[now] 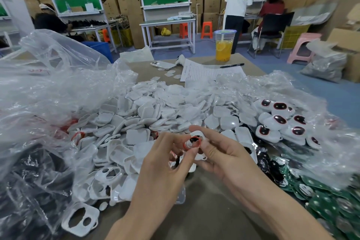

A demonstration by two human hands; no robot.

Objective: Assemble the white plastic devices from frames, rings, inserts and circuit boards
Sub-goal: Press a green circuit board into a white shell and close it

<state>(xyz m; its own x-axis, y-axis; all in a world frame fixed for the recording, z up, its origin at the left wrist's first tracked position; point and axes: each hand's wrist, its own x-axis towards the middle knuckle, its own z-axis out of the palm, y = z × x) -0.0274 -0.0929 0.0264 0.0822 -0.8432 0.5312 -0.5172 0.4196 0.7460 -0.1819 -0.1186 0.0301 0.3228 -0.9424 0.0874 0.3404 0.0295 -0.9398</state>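
Both hands meet over the table's near edge. Right hand (224, 156) grips a white frame (197, 134), fingers curled behind it and thumb across its front. Much of the frame is hidden by fingers, but its long axis seems to run from far to near, with the face tilted up toward the camera. Left hand (163, 173) pinches a red ring (185, 145) between thumb and forefinger. The ring touches the frame's face on the left-hand side, over what looks like one of its openings; I cannot tell whether it is seated or only resting there. Judgement: ring-fitting step, early in this unit's build. The next move turns on the ring lying flat and concentric with the opening, so the left hand must press toward the frame while the right hand braces it from behind. The left hand is the nearer one to the ring. Beyond the frame lies the heap of white covers (155, 107). Right of the frame and farther back are finished units (280, 121) with red-rimmed dark lenses. Right of the frame and nearer are green circuit boards (321, 200). Left of the frame and nearer, a loose empty frame (79, 218) lies flat on the table.
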